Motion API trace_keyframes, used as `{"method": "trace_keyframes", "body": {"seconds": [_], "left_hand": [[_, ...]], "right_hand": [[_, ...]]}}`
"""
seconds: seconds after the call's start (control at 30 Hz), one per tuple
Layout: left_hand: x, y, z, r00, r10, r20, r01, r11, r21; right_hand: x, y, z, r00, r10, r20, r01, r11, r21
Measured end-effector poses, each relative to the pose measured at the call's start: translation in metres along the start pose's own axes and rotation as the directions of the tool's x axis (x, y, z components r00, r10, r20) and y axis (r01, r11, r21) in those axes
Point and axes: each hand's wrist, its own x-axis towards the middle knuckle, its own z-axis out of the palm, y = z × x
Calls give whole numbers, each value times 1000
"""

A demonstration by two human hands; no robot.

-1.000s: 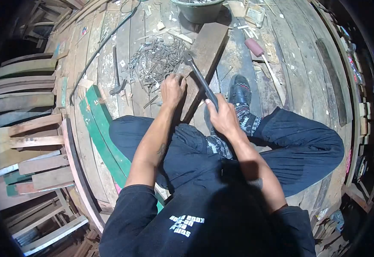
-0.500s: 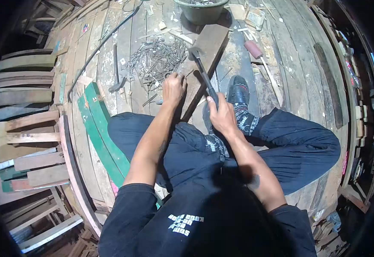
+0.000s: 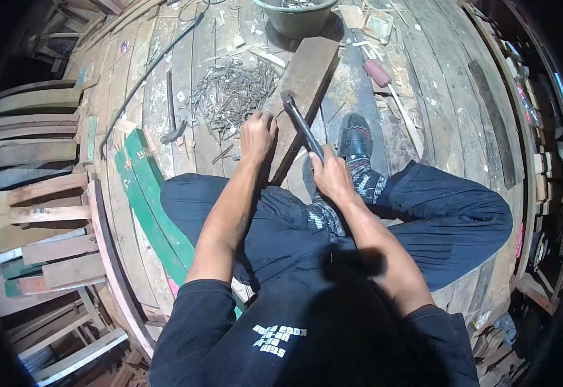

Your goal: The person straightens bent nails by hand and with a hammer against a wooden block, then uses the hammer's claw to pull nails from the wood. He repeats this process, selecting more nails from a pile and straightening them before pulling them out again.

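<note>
My right hand (image 3: 333, 173) is wrapped round the dark handle of a hammer (image 3: 304, 127), whose head lies over a thick wooden block (image 3: 310, 64). My left hand (image 3: 257, 136) is at the block's left edge, fingers pressed together; what they hold, if anything, is too small to name. Just beyond my left hand a heap of nails (image 3: 230, 93) is spread on the plank floor.
A bucket (image 3: 297, 19) stands beyond the block. A pink-headed mallet (image 3: 377, 73) lies at the right, a second hammer (image 3: 172, 106) at the left. Green boards (image 3: 152, 200) lie beside my left knee. Stacked wood (image 3: 33, 151) lines the left side.
The hammer head has moved slightly down and left over the block. My left hand stays near the block's edge, and the whole view has shifted a little.
</note>
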Motion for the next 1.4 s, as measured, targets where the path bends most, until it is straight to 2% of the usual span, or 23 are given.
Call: {"method": "trace_keyframes", "body": {"seconds": [0.07, 0.13, 0.2, 0.27, 0.5, 0.87, 1.0, 1.07, 1.13, 1.2, 1.23, 1.33, 1.4], "left_hand": [[-1, 0, -1, 999, 18, -47, -18, 1000, 4], [1, 0, -4, 990, -101, 95, 108, 992, -67], [2, 1, -6, 994, -92, 64, 98, 989, -106], [3, -8, -5, 990, -100, 99, 119, 971, -210], [2, -13, -8, 983, -76, 168, 113, 968, -223], [2, -9, -8, 991, -23, 128, 44, 986, -160], [1, -9, -8, 993, -23, 116, 43, 984, -171], [1, -9, -8, 990, -33, 134, 56, 983, -174], [2, -10, -8, 991, -11, 137, 37, 981, -188], [3, -10, -9, 990, -17, 139, 45, 980, -194], [3, -12, -7, 991, -14, 130, 39, 980, -194], [4, -13, -3, 992, -41, 120, 69, 968, -241], [3, -11, -8, 985, -52, 164, 83, 978, -190]], "right_hand": [[0, -2, -1, 1000, -3, 1, 3, 1000, 8], [1, -1, -1, 1000, -13, 4, 13, 999, 46], [3, 5, 4, 1000, -26, -8, 26, 1000, -1], [3, 0, 0, 1000, 6, 5, -6, 1000, 9], [1, 0, -2, 1000, 19, 21, -20, 1000, 4], [-1, -3, -5, 999, 13, 34, -14, 999, 34], [-6, -15, -7, 998, -59, 2, 59, 997, 45], [-5, -16, -1, 979, -171, -107, 176, 983, 43], [-4, -15, 1, 983, -163, -88, 168, 984, 58], [-4, -9, 4, 999, -38, 31, 39, 998, -58], [-5, -8, 4, 999, -19, 42, 22, 998, -62], [-2, -11, 2, 995, -91, -44, 91, 996, 4], [-3, -16, -2, 997, -73, -12, 73, 997, 21]]}}
